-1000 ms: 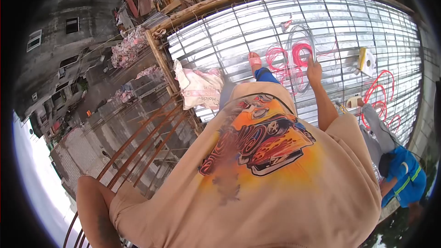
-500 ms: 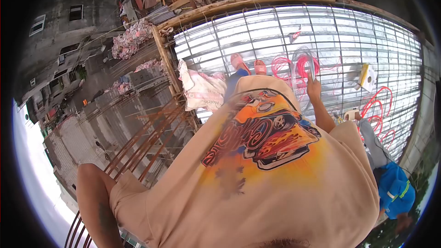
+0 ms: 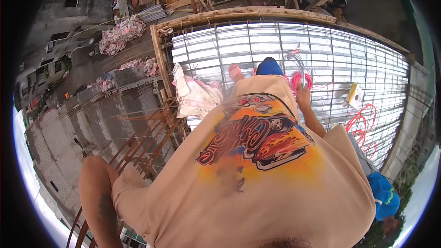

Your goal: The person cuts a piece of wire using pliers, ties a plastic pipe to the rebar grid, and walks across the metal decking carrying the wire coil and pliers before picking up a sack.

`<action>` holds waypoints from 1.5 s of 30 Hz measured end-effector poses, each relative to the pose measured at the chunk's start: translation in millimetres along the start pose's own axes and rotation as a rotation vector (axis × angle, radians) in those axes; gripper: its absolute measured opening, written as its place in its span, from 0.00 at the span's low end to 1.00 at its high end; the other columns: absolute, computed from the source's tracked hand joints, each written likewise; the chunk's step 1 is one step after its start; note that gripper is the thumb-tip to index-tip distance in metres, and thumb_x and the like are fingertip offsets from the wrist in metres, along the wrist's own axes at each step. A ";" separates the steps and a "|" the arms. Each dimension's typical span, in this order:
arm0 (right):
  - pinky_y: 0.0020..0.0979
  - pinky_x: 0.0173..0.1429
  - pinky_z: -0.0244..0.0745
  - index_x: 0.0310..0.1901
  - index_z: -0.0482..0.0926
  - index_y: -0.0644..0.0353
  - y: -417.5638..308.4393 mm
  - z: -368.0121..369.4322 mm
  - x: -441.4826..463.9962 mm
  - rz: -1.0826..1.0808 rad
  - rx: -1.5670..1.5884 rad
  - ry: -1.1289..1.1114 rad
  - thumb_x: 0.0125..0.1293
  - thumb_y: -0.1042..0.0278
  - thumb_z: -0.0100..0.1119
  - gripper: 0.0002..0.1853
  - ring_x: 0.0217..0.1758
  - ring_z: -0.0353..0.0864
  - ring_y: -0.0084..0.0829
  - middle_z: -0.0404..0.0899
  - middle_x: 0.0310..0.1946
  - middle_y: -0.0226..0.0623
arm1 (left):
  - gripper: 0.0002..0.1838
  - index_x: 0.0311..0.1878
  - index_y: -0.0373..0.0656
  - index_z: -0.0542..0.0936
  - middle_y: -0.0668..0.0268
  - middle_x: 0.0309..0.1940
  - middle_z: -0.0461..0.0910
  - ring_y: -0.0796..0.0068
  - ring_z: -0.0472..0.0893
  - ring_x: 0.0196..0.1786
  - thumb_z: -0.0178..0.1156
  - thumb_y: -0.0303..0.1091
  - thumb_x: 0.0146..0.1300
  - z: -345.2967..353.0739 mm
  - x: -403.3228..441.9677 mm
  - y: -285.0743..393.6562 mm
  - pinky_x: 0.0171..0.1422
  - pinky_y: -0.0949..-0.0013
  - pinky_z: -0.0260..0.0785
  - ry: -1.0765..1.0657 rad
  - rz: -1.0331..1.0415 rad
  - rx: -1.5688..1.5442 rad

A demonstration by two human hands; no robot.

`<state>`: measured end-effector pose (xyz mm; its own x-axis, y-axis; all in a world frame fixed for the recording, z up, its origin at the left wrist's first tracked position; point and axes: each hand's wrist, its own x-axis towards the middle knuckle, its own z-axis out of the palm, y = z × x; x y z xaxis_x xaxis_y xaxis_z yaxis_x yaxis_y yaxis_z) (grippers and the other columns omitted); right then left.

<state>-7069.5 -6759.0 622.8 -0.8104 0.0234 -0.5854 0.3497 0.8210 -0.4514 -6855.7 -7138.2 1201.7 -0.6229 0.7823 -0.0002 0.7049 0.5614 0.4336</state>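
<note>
My right hand (image 3: 302, 95) is closed around a looped coil of red and grey line (image 3: 301, 81), held out beside my right thigh above the rebar grid (image 3: 257, 43). Whether the coil is wire or thin tubing I cannot make out. My left arm (image 3: 97, 197) is bent at the elbow at the lower left, and its hand is out of view. A knee in blue (image 3: 269, 66) shows past my shirt hem. One pink slipper (image 3: 235, 72) rests on the grid.
Beside my left leg lies a white printed sack (image 3: 195, 96). Timber boards (image 3: 248, 14) edge the grid. To the right are a yellow-and-white box (image 3: 354, 96), loose red loops (image 3: 363, 121) and a bending co-worker in blue (image 3: 387, 197). Rusty bars (image 3: 142, 140) stick out at left.
A blue-clad knee has risen into view, hiding most of one slipper. My right hand and the coil have shifted slightly left and down in the picture. The view has tilted a little.
</note>
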 end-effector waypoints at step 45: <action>0.30 0.46 0.78 0.50 0.75 0.58 -449.6 89.1 47.9 -0.129 0.117 -1.338 0.73 0.48 0.49 0.20 0.40 0.80 0.26 0.80 0.41 0.34 | 0.25 0.46 0.37 0.74 0.51 0.38 0.79 0.48 0.80 0.43 0.65 0.47 0.53 293.5 100.7 -337.4 0.50 0.55 0.71 1.647 -1.527 -0.754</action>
<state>-7223.6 -7177.9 737.6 0.2129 -0.6743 -0.7071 0.3985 0.7207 -0.5672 -7056.7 -7169.6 791.0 -0.2919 -0.9259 -0.2398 -0.3005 -0.1493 0.9420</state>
